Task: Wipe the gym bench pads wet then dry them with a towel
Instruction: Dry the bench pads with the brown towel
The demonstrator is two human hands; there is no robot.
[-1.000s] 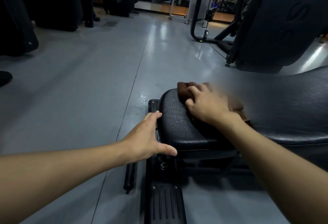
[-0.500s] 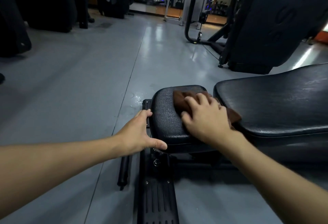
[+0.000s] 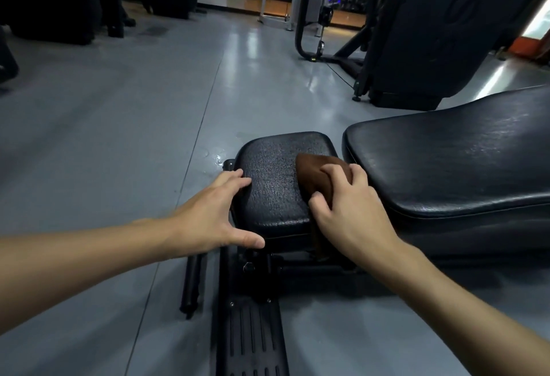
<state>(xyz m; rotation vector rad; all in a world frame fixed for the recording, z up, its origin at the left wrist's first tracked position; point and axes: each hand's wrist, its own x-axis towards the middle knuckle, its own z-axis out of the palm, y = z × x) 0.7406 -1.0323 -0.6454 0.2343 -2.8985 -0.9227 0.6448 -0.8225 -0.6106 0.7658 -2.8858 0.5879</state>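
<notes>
A small black textured seat pad (image 3: 275, 179) sits low in the middle, with a long smooth black bench pad (image 3: 452, 161) right beside it. My right hand (image 3: 348, 209) is closed on a brown cloth (image 3: 312, 173) and presses it against the seat pad's right side, near the gap between the pads. My left hand (image 3: 218, 212) rests open against the seat pad's left edge, with the thumb under its front corner.
The bench's black base frame with a ribbed step plate (image 3: 250, 334) runs toward me, and a black bar (image 3: 192, 283) lies on the grey floor at its left. A large black gym machine (image 3: 431, 27) stands behind the bench. More dark machines line the far left.
My right hand has drawn the brown cloth back from the far end of the seat pad toward its near right side. The left hand stays on the pad's left edge.
</notes>
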